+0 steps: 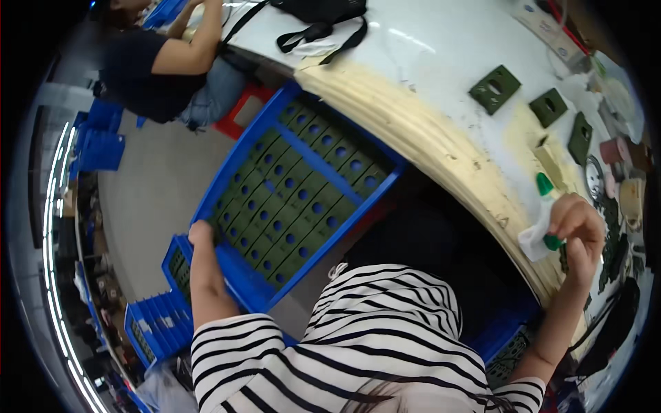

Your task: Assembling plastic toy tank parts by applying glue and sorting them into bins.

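Centrally, a big blue plastic crate [303,199] packed with rows of olive-green square plates with round holes [289,206] sits mid-frame, its lower corner hidden by the striped sleeve. Left hand [201,234] sits at the crate's left edge, fingers hidden, so grip unclear. Right hand [577,227], at right, has fingers clamped on a small green piece [553,241] wrapped in white cloth [536,237], mostly hidden.

left hand [200,233] fingertips hidden in blue crate [241,275] – green object [552,241] mostly covered by right hand [577,220]

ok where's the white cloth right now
In the head view it is on the right, held in the right hand as the white cloth, over the table edge beside a green-capped bottle.
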`<act>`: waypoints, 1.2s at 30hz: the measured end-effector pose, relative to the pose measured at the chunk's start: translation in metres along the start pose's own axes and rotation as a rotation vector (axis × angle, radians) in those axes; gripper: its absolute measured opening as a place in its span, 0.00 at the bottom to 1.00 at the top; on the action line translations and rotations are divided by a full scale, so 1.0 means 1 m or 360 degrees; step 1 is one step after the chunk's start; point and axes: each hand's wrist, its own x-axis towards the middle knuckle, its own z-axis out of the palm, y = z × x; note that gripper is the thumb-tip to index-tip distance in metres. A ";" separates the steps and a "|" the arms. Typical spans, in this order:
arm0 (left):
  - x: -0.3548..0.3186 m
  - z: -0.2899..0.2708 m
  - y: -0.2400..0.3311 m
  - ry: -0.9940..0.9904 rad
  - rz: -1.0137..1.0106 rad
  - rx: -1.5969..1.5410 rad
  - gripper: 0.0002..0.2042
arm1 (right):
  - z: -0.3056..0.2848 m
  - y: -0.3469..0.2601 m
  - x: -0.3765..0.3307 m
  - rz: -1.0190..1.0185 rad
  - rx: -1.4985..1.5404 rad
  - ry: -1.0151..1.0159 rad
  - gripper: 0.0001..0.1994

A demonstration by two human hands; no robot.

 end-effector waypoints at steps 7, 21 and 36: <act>-0.009 0.007 0.000 -0.0530 -0.0196 -0.0270 0.12 | -0.013 0.008 -0.004 0.0049 -0.0078 -0.0161 0.20; -0.072 0.048 0.018 -0.0391 -0.0374 -0.1757 0.07 | -0.002 -0.002 0.000 0.0030 -0.0019 -0.0063 0.19; -0.117 0.010 0.016 -0.2097 0.0329 -0.0561 0.14 | -0.011 -0.012 0.005 -0.0068 0.0038 -0.0160 0.08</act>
